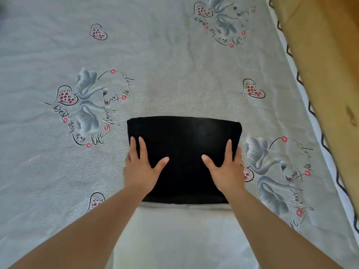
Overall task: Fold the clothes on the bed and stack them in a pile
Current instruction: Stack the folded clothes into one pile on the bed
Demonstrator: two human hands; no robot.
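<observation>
Hands flat: our left hand (140, 165) and right hand (226, 166) press, fingers straight, on the folded black garment (184, 152), lying on a pale folded cloth (184, 230) atop the swan-print bedsheet (155, 65); wooden floor (326, 55) beside.

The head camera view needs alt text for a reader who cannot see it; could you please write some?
A folded black fabric garment lies on a grey bedsheet printed with swans and hearts, with the person's left hand and right hand on its two side edges, thumbs on top. A pale folded cloth lies just below it, nearer the camera.
</observation>
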